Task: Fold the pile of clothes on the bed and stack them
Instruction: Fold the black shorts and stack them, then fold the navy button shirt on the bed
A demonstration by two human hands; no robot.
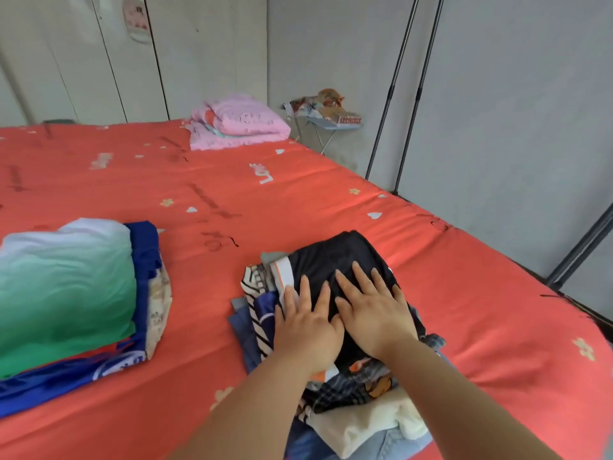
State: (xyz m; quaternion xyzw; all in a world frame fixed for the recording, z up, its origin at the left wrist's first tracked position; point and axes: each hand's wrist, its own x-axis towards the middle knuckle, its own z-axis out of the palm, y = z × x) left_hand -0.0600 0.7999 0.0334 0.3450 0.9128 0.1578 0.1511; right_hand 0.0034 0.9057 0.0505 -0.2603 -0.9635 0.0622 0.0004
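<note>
A folded black garment [335,257] tops a stack of folded clothes [258,313] at the near middle of the red bed [232,194]. My left hand [306,322] and my right hand [373,308] lie side by side on the black garment, fingers straight, pressing it flat. Below my wrists lie a plaid piece [348,390], a cream piece [365,429] and blue denim [388,444]. At the left sits a second pile topped by a green-and-white garment [66,287] over a blue one [142,257].
A folded pink blanket [237,122] lies at the bed's far edge. Beyond it stands a small folding table [331,126] with clutter. Dark metal poles [394,84] and a grey fabric wardrobe stand along the bed's right side. White closet doors line the back wall.
</note>
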